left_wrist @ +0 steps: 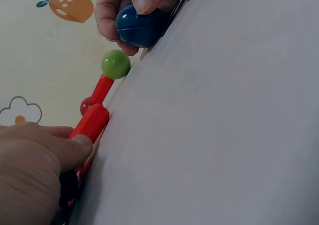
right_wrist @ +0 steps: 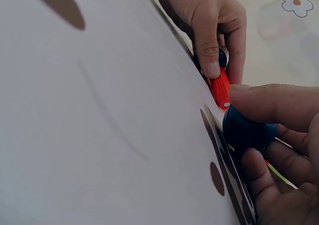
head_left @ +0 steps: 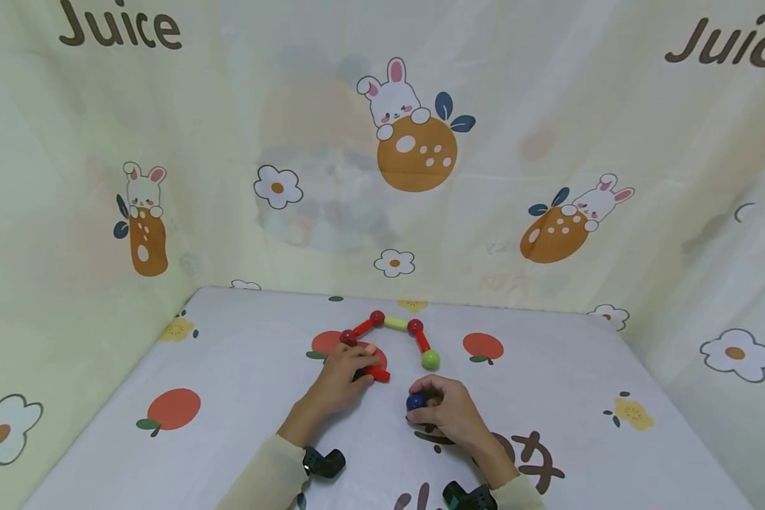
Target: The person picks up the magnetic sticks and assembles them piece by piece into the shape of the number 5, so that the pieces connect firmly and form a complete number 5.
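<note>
My left hand [head_left: 341, 374] pinches a red magnetic rod [head_left: 379, 373] between thumb and fingers, low over the table. A dark ball [right_wrist: 223, 57] shows behind its thumb in the right wrist view, mostly hidden. Between thumb and fingertips, my right hand [head_left: 454, 411] holds a blue ball [head_left: 416, 401], a short gap from the red rod's free end. Beyond the hands an arched chain of rods and balls lies on the table: dark red balls [head_left: 377, 318], red rods [head_left: 423, 343] and a yellow-green rod [head_left: 396, 323], with a green ball [head_left: 430, 360] at its right end.
An orange rod tip [head_left: 370, 349] shows just past the left fingers, by the chain's left-end ball [head_left: 348, 337]. The table has a white printed cloth [head_left: 242, 397]. Patterned curtains [head_left: 331, 234] stand at the back and both sides.
</note>
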`<act>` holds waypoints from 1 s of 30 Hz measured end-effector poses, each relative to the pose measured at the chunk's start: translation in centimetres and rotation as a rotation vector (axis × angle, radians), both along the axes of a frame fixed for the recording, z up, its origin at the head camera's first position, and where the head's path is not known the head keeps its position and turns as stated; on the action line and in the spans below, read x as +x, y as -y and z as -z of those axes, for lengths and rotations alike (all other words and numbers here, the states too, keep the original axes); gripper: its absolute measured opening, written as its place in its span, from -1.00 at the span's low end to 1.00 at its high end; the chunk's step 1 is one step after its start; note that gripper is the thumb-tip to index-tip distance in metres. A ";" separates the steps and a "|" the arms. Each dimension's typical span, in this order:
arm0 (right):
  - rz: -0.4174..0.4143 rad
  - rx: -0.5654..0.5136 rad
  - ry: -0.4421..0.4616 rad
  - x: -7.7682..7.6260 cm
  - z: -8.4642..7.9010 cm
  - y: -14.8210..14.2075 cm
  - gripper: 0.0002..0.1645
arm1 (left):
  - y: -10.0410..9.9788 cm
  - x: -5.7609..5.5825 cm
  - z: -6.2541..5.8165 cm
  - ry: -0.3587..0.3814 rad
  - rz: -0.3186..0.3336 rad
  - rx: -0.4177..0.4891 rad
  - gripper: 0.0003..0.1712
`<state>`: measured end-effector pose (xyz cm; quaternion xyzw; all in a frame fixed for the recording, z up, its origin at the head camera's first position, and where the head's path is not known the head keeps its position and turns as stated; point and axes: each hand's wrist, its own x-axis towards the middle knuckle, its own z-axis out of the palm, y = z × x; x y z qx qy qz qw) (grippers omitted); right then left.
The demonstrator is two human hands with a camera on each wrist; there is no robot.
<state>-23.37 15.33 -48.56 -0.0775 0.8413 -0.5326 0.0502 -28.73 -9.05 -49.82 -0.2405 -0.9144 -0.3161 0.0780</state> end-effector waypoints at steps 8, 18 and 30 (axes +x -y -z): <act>0.040 0.035 -0.027 -0.2 0.0 -0.3 -0.57 | -0.3 -0.1 -0.2 0.045 0.003 0.017 -0.66; 0.064 0.021 -0.018 0.0 0.2 -0.1 -0.59 | 0.1 -0.2 -0.1 0.048 0.028 -0.022 -0.73; 0.058 0.009 -0.027 0.0 0.5 -0.3 -0.58 | 0.3 -0.1 0.2 0.058 0.017 0.053 -0.67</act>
